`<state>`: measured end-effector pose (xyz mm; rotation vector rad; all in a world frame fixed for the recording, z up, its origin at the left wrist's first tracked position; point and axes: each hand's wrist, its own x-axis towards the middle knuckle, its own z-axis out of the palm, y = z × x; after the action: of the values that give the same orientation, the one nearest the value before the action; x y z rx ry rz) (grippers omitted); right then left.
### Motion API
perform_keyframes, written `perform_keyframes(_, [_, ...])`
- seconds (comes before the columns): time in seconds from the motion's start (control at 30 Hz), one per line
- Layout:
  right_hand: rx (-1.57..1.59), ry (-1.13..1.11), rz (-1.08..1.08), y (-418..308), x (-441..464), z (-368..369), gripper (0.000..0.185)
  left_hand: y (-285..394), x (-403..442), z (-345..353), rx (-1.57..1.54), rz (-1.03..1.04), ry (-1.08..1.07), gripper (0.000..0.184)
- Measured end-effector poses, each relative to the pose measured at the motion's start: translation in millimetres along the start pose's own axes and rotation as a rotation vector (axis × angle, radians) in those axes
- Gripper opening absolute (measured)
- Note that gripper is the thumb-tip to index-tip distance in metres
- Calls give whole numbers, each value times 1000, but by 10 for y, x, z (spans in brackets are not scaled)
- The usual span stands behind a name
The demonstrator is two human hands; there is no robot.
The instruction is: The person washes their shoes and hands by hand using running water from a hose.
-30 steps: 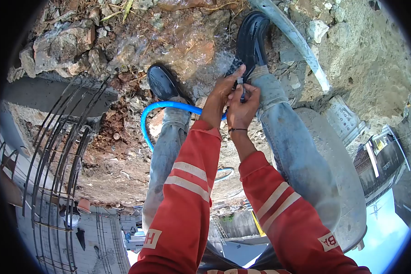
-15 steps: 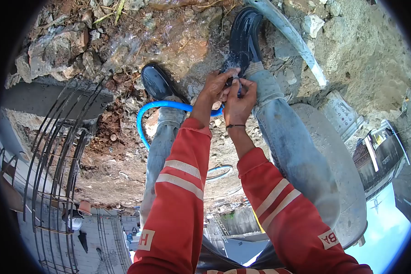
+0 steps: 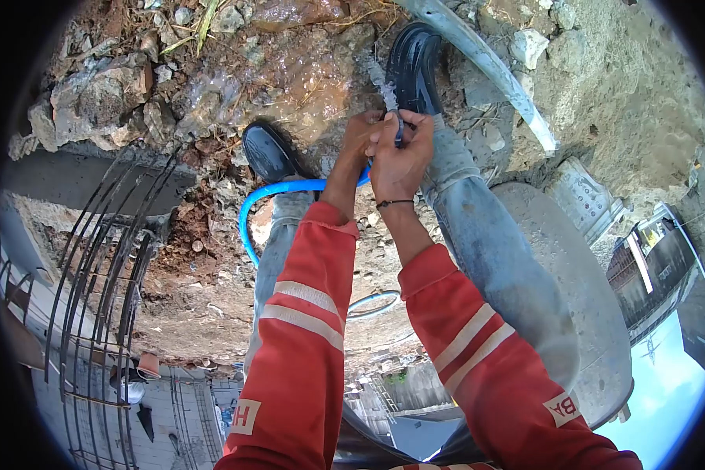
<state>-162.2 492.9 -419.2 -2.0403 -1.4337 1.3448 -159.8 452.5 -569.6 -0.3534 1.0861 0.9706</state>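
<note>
Wet ground point(image 3: 298, 90); L. hand point(image 3: 359, 137), R. hand point(image 3: 402, 160) gripped blue hose point(image 3: 286, 186); water point(image 3: 383, 84) nr. R. boot point(image 3: 415, 66) prob. needed steady aim.

Bright-blue flexible round hose point(image 3: 286, 186): crosses over left denim leg point(image 3: 290, 210), passes under left wrist point(image 3: 343, 182), other side bows down, lost at leg's outer edge. Small dark piece point(image 3: 399, 138) between left hand point(image 3: 356, 141) and right hand point(image 3: 402, 163), mostly covered; joint to hose hidden. Whitish water stream point(image 3: 382, 86) beyond it, just beside glossy black boot point(image 3: 415, 66).
</note>
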Motion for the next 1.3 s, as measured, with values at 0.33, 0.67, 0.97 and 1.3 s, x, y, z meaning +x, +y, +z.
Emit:
perform_keyframes(0.33, [190, 83, -64, -273, 209, 28, 16, 1010, -200, 412, 676, 690, 316, 57])
perform_keyframes(0.67, [332, 185, -9, -168, 447, -91, 13, 1335, -128, 886, 1060, 862, 434, 38])
perform_keyframes(0.97, [280, -78, 54, -161, 190, 65, 11, 1107, -284, 252, 689, 914, 497, 32])
perform_keyframes(1.3, [-533, -926, 143, 406, 54, 862, 22, -538, -969, -1658, 1260, 272, 569, 86])
